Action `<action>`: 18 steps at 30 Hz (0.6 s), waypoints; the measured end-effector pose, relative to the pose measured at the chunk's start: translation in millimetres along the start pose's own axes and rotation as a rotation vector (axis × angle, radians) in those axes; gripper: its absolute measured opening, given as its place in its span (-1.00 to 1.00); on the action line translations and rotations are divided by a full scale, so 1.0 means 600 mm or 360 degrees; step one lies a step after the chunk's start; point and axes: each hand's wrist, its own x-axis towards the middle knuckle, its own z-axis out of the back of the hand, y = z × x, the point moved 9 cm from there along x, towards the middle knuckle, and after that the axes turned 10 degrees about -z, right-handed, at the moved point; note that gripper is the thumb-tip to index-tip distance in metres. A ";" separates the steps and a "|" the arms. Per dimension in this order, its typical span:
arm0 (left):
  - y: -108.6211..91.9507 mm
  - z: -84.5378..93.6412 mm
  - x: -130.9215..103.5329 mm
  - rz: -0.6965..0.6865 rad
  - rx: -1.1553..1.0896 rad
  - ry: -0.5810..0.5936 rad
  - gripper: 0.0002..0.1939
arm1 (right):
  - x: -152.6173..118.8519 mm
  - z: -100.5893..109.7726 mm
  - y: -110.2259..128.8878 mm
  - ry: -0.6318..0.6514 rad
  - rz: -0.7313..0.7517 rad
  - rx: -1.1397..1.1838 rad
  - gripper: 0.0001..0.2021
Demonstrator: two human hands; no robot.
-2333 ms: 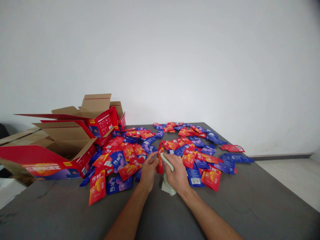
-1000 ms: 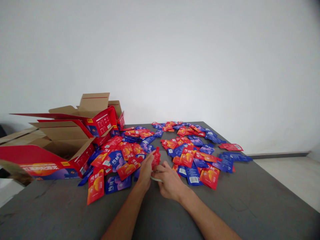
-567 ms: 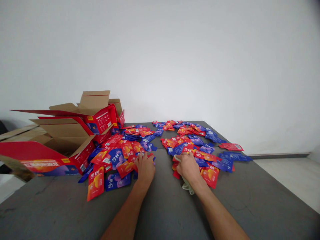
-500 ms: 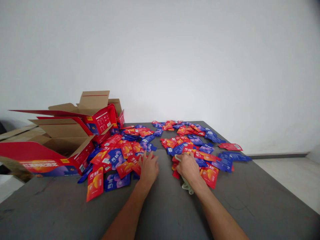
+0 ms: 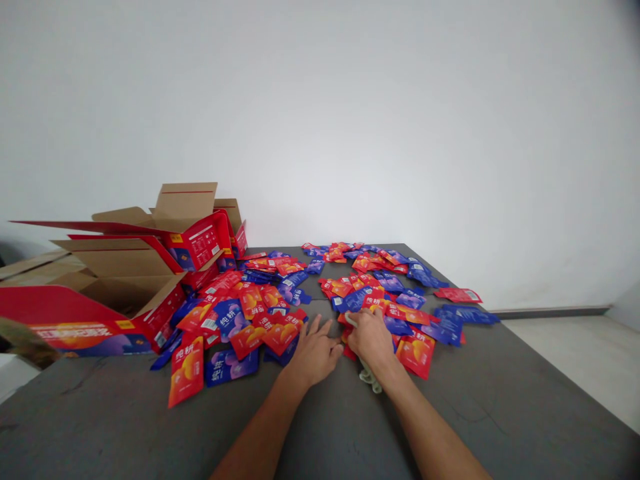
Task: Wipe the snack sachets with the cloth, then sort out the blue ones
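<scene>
My left hand (image 5: pixel 316 353) is over the grey table between two piles of sachets, fingers apart, holding nothing; its fingertips are beside a red sachet (image 5: pixel 284 333). At the near edge of the right pile, my right hand (image 5: pixel 371 341) is closed, fingers pointing down among red and blue sachets. A pale green stringy item (image 5: pixel 370 381) shows under and beside that hand, one end by the fingers and a looped end on the table. Whether a sachet is also gripped is hidden. Blue sachets (image 5: pixel 233 366) and red ones (image 5: pixel 187 372) lie at the left pile's front.
Open red cardboard boxes (image 5: pixel 90 339) with brown flaps stand at the left. More sachets (image 5: pixel 339 251) are spread toward the back of the grey table (image 5: pixel 320 433). A white wall (image 5: pixel 350 120) rises behind; pale floor (image 5: pixel 565 353) shows at the right.
My left hand has moved right, away from the left pile and closer to my right hand, uncovering red sachets. My right hand stays at the right pile, still closed.
</scene>
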 end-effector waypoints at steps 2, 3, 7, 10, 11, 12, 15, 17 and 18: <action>-0.003 -0.006 0.003 0.0086 0.0242 0.0047 -0.65 | 0.000 0.000 0.001 0.0048 -0.0044 -0.0005 -0.58; -0.004 -0.004 0.005 0.0146 0.0352 0.0008 -0.61 | 0.000 0.001 0.002 0.0059 -0.0060 -0.0005 -0.58; -0.006 -0.012 0.010 0.0268 0.0497 -0.0086 -0.57 | -0.003 0.000 0.005 0.0083 -0.0081 -0.0010 -0.56; -0.007 -0.033 0.013 0.0194 0.0395 0.0006 -0.52 | -0.005 -0.001 0.006 0.0084 -0.0072 -0.0008 -0.57; -0.008 -0.037 0.013 0.0172 0.0361 0.0017 -0.51 | -0.006 -0.001 0.007 0.0077 -0.0065 -0.0005 -0.58; -0.009 -0.038 0.013 0.0156 0.0331 0.0015 -0.51 | -0.006 -0.001 0.007 0.0069 -0.0057 -0.0001 -0.59; -0.018 -0.039 0.013 0.0111 0.0254 -0.0028 -0.54 | -0.005 -0.002 0.006 0.0056 -0.0058 0.0003 -0.59; -0.022 -0.041 0.015 0.0100 0.0195 -0.0069 -0.59 | -0.003 -0.003 0.004 0.0053 -0.0065 0.0015 -0.57; -0.023 -0.042 0.016 0.0103 0.0162 -0.0091 -0.61 | -0.003 -0.003 0.003 0.0051 -0.0069 0.0024 -0.57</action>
